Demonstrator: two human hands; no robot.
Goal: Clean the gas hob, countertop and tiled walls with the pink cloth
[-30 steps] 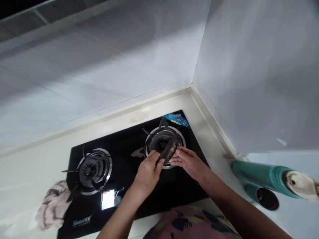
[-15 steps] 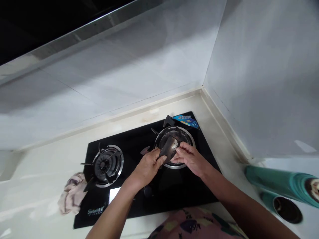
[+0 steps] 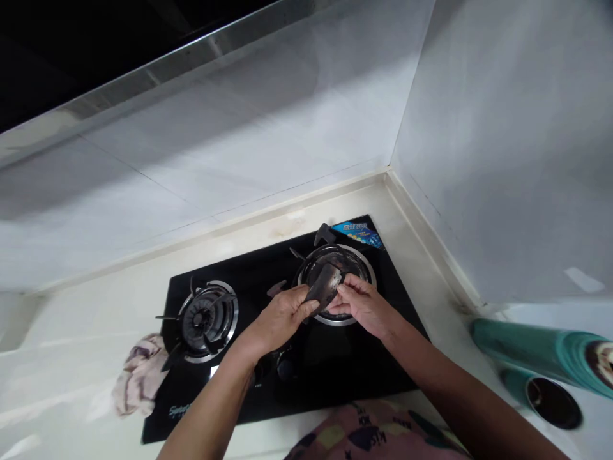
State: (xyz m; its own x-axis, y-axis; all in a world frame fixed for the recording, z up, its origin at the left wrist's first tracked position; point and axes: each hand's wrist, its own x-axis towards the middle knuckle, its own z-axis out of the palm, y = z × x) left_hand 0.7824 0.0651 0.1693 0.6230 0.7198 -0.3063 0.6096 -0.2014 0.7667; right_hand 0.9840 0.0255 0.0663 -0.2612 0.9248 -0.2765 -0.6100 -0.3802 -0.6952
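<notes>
Over the burner (image 3: 355, 263), left fingers (image 3: 308, 308) and right fingers (image 3: 347, 292) pinch a curved, blackened piece (image 3: 325, 286).

a grey back wall (image 3: 268, 140), banded with shadow (image 3: 205, 121), meets the side wall (image 3: 517, 166) at the far right corner of the cream counter (image 3: 86, 313).

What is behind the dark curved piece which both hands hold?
The burner on the right: part of its shiny ring and dark far side show. The dark piece, left hand and right hand hide the rest.
</notes>
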